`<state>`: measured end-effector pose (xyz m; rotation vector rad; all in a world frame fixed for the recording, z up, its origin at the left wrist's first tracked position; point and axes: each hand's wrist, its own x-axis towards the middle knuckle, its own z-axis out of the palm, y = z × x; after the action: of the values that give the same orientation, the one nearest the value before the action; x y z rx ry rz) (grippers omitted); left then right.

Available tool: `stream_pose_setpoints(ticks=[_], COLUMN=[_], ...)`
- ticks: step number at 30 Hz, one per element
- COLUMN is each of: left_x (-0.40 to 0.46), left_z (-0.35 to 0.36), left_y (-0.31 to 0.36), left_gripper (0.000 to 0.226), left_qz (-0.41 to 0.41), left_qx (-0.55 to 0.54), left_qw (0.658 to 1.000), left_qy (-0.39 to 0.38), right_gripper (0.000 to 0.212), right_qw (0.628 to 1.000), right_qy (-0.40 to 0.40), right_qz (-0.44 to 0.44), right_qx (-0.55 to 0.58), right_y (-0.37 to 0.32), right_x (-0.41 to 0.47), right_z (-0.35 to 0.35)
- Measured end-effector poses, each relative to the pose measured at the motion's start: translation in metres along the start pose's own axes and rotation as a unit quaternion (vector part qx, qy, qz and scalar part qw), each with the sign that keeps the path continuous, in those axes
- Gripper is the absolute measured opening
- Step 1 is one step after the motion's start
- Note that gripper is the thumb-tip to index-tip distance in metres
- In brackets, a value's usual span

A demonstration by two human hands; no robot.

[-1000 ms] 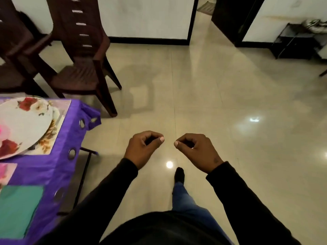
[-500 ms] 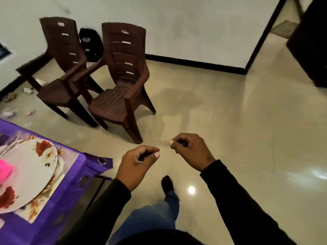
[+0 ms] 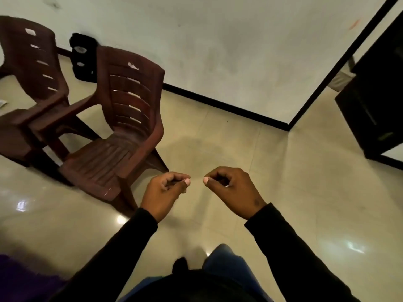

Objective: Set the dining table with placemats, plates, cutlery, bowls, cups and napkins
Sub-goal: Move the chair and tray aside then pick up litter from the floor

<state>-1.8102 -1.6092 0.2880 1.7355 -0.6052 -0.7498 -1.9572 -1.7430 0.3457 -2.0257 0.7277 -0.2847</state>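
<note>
Single head-worn view, facing forward and down, floor [image 3: 283, 182] below, chairs [image 3: 122, 131] near left

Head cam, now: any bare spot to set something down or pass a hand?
Bare floor runs from both curled hands, left hand and right hand, to the wall. The nearer chair's seat is bare. Crowded left: two chairs pressed together. Table barely in view.
</note>
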Motion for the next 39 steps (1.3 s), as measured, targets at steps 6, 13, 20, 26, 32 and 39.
stream_pose_setpoints(ticks=[6,13,20,26,32,39], left_x=[0.108,0.201,0.263,0.309,0.354,0.369], left_z=[0.005,-0.034,-0.071,-0.097,-0.132,-0.152], left_y=[0.000,0.037,0.028,-0.050,-0.092,-0.124], left_gripper=[0.007,0.010,0.008,0.012,0.007,0.043], left_qz=[-0.056,-0.088,-0.182,-0.319,-0.325,-0.435], left_qx=[0.005,0.022,-0.117,-0.189,-0.042,0.139], left_qw=[0.998,0.984,0.923,0.864,0.878,0.871], left_qy=[0.034,0.152,0.317,0.342,0.350,0.181], right_gripper=[0.012,0.012,0.004,0.005,0.022,0.041], right_qw=[0.998,0.981,0.949,0.936,0.911,0.874], right_qy=[-0.057,-0.166,-0.237,-0.250,-0.243,-0.205], right_qz=[0.005,-0.095,-0.199,-0.224,-0.288,-0.325], right_qx=[0.004,-0.015,-0.054,-0.109,-0.167,-0.298], right_y=[0.032,0.015,-0.022,-0.052,-0.077,-0.082], right_x=[0.134,0.310,0.445,0.522,0.570,0.649], right_z=[-0.016,0.000,0.041,0.079,0.110,0.130])
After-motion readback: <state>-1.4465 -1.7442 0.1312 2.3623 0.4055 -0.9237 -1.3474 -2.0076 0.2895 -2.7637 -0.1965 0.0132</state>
